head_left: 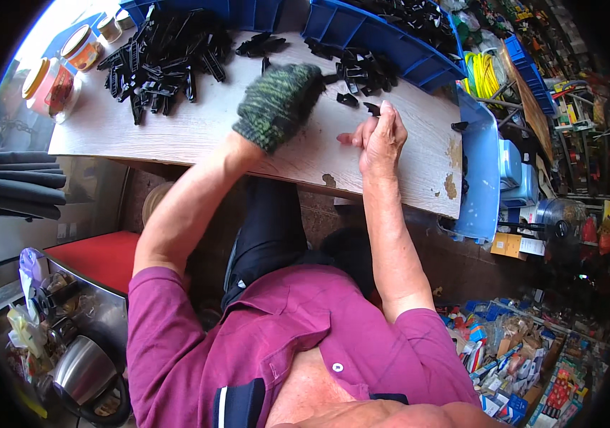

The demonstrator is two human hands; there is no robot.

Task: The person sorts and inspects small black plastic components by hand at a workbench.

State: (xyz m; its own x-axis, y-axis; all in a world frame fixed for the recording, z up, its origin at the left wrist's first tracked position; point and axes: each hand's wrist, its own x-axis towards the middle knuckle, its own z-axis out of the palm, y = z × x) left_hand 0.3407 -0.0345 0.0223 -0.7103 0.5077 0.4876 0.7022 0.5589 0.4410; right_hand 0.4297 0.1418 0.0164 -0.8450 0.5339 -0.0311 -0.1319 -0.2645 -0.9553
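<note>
From the head view, the left hand (278, 103), in a green knitted glove, lies on the bench (198, 135) with its fingers bent down toward a small group of black plastic parts (358, 71); if they close on a part I cannot tell, because the glove hides it. The right hand (382, 137) is bare; its fingers are pressed together and pinch one black part (372, 108) at the tips, just beside the glove. This part is between the two hands, near the front of the blue bin (383, 39).

To do this step well, I judge that the pinch should stay at the end of the part, so that the gloved hand can meet it straight; the parts are small and smooth, so they may slip from the thick glove.

The bench is pale wood with grain, and its coat is chipped at the near edge; the parts are hard, matt black, long and narrow. A bigger heap (162, 57) of them lies far to the left of the bin; the bin is shiny plastic with a thick rim. Left of the heap stand jars (52, 85) with round lids. The person wears a soft purple shirt (283, 342).
</note>
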